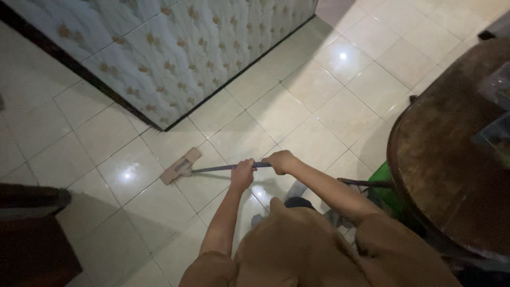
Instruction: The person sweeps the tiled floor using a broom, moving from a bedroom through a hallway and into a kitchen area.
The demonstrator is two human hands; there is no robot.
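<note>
Brown fabric of the person's shirt (319,250) fills the bottom of the view, seen from directly above, with both bare forearms reaching forward from it. Beyond the shirt, the left hand (243,174) is curled closed around a thin dark mop handle (226,168), and the right hand (280,161) is closed around the same handle just beside it, nearer the handle's upper end. To the right, at about the same depth, a round dark wooden bench (441,159) curves into view, with something clear and plastic-looking at its far edge and a green object (390,186) tucked below its rim. At lower left sits a dark piece of furniture (32,228), mostly in shadow.

Farther out, the handle slopes down and leftward to a flat, tan, rectangular mop head (181,166) resting on the pale glossy floor tiles (297,106). Bright ceiling lights reflect off the tiles near the mop head and farther off. Whether any stretch of floor is already wiped cannot be told from the sheen alone; no wet and dry boundary shows. Farthest away stands a quilted, cream, flower-patterned panel (186,48) with a dark base, just beyond the mop head.
</note>
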